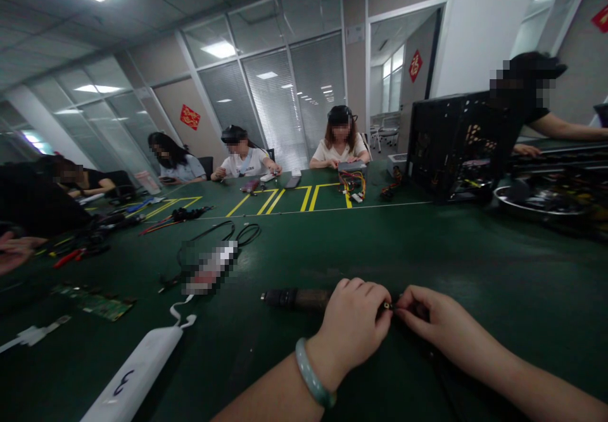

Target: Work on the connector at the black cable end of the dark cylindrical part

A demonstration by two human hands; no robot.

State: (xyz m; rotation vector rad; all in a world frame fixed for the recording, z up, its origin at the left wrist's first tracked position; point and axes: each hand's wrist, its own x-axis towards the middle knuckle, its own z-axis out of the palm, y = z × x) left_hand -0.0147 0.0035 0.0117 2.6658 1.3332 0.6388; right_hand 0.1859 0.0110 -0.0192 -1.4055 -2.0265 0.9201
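Observation:
My left hand [354, 317], with a pale green bangle on its wrist, is wrapped round the rear of a dark electric screwdriver [304, 300]. The tool lies level above the green table, its metal tip pointing left. Close by, my right hand [427, 314] pinches the end of a thin black cable [439, 377] between thumb and forefinger. A small brass-coloured contact shows between the two hands, at the tool's back end. Fingers hide most of the plug, so I cannot tell whether it is seated.
A white power strip [137, 371] marked 3 lies front left, near a green circuit board [95, 301]. Beyond it are a black cable [249, 235] and red-handled pliers [69, 258]. A black computer case [449, 146] stands back right beside a metal bowl [536, 203]. Several people sit around.

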